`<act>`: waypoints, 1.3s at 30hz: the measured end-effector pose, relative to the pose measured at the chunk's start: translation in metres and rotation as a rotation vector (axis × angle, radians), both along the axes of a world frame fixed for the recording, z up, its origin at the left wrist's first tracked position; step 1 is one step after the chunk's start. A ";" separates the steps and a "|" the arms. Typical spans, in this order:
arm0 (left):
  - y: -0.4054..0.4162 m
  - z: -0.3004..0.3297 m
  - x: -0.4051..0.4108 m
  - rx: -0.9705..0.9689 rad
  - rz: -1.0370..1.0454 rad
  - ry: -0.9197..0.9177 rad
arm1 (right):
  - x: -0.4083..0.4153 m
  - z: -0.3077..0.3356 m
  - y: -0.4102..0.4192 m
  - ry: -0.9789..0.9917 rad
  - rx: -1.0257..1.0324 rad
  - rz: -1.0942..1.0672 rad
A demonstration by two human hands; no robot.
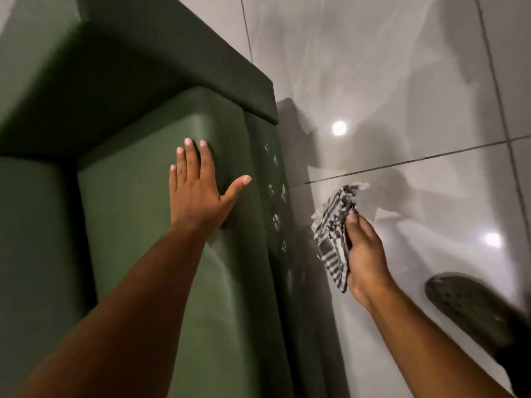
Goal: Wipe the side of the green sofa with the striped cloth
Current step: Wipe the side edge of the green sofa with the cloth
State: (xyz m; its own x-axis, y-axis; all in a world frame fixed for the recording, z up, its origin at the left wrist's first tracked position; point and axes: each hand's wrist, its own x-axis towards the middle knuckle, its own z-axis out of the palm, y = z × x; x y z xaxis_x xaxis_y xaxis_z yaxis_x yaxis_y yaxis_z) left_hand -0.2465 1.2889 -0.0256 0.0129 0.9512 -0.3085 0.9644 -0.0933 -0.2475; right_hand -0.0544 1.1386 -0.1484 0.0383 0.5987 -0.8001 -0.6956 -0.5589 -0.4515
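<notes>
The green sofa [138,214] fills the left half of the view, seen from above its armrest. Its dark outer side [275,196] drops toward the floor and carries several pale smudges. My left hand [198,188] lies flat on top of the armrest, fingers spread, holding nothing. My right hand [365,254] is out over the floor, a little to the right of the sofa's side, gripping the bunched black-and-white striped cloth [334,234]. The cloth hangs just clear of the sofa's side, not touching it.
Glossy grey floor tiles [416,96] with dark grout lines and bright light reflections spread to the right. A dark perforated clog on a foot [471,308] stands at the lower right. A pale wall shows at the top left corner.
</notes>
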 end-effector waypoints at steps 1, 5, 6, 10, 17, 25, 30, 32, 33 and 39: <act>0.000 -0.004 -0.005 0.025 -0.033 -0.002 | -0.009 -0.008 -0.002 -0.024 0.004 -0.004; -0.004 -0.035 -0.023 0.215 -0.100 -0.039 | -0.049 -0.048 0.013 -0.085 0.081 0.042; -0.004 -0.039 -0.025 0.244 -0.104 -0.029 | -0.059 -0.054 0.021 -0.090 0.123 0.085; -0.002 -0.047 -0.027 0.296 -0.159 -0.035 | -0.118 -0.062 0.040 -0.113 0.239 0.209; -0.001 -0.058 -0.033 0.366 -0.219 -0.129 | -0.172 -0.095 0.038 -0.468 0.339 0.335; -0.001 -0.062 -0.030 0.416 -0.194 -0.125 | -0.165 -0.130 0.140 -0.543 0.425 0.298; -0.002 -0.067 -0.033 0.447 -0.211 -0.172 | -0.154 -0.140 0.237 -0.490 0.444 0.219; -0.002 -0.066 -0.033 0.451 -0.217 -0.198 | -0.152 -0.140 0.245 -0.453 0.487 0.198; -0.002 -0.066 -0.032 0.449 -0.216 -0.203 | -0.151 -0.139 0.240 -0.454 0.508 0.208; -0.004 -0.055 -0.021 0.404 -0.176 -0.152 | -0.160 -0.127 0.102 -0.526 0.655 0.262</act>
